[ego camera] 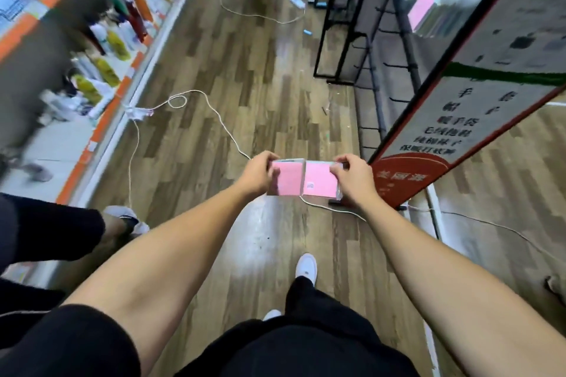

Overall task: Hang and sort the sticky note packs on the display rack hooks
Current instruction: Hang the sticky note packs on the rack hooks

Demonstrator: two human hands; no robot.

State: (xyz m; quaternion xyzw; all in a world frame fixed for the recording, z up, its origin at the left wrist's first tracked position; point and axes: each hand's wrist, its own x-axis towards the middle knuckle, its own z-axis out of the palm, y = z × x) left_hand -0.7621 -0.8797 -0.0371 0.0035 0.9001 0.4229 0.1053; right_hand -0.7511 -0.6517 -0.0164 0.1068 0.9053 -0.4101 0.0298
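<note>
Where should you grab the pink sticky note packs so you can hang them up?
Probably by their top edges, from the two outer sides, as now: the left hand pinches the left pink pack and the right hand pinches the right pink pack. The packs are flat and thin, so a thumb-and-finger pinch suits them. Keep the middle of the top edge free for the rack hooks.

Left hand (258, 173) and right hand (352, 176) grip two pink sticky note packs (303, 177) side by side above wood floor (245, 70).
</note>
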